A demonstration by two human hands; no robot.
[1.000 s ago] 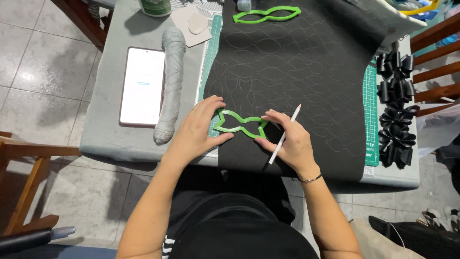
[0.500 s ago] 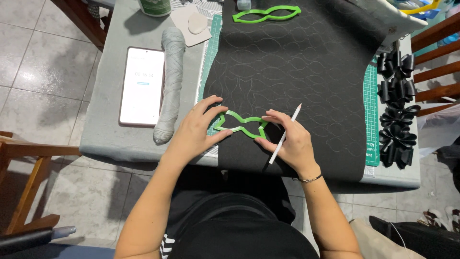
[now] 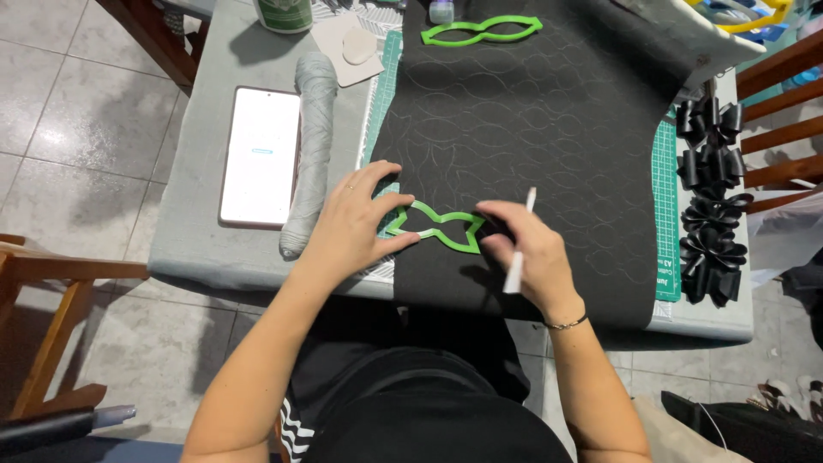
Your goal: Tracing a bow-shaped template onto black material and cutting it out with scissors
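Your left hand (image 3: pixel 350 230) presses flat green bow-shaped plastic template (image 3: pixel 435 226) on black fabric sheet (image 3: pixel 549 129), near edge. Right hand (image 3: pixel 525 257) pinches white marking pencil (image 3: pixel 519 244). Many faint outlines already traced; bottom strip still blank.

Bare forearms, thin bracelet (image 3: pixel 567 323), finger ring (image 3: pixel 349 185), black clothing (image 3: pixel 411 403) with white stripes.

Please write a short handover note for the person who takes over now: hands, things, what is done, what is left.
Left hand presses the green template flat on the black sheet.
Right hand holds a white pen and touches the template's right end.
Done: many outlines already drawn on the sheet.
Left: this outline does not look traced yet.
Second template lies at the sheet's far edge; black bows at the right.
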